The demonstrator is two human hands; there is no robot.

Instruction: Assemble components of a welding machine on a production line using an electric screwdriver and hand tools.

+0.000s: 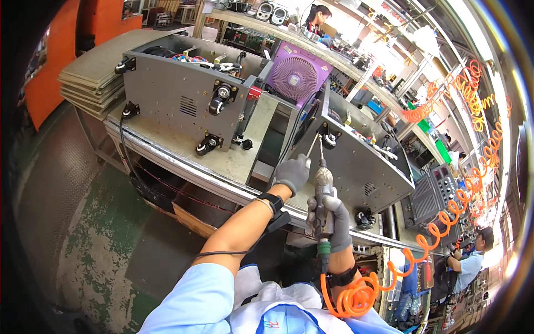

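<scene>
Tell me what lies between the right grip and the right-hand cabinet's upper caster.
In the head view, the power tool's nose and thin bit lie between the right grip and that upper caster.

"What colour were the gloved left hand (293, 173) and gloved right hand (339, 222)?"
"Both grey; the power driver (324, 189) looked silvery, its coiled hose (351, 295) bright orange."
"And the fan (295, 77)?"
"Purple. The right-hand cabinet (356, 164) was grey, the floor (128, 203) patchy green."

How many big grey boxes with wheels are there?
2: the left box, left of the purple fan, and the right box, where the power tool points. Others could be hidden.
</scene>
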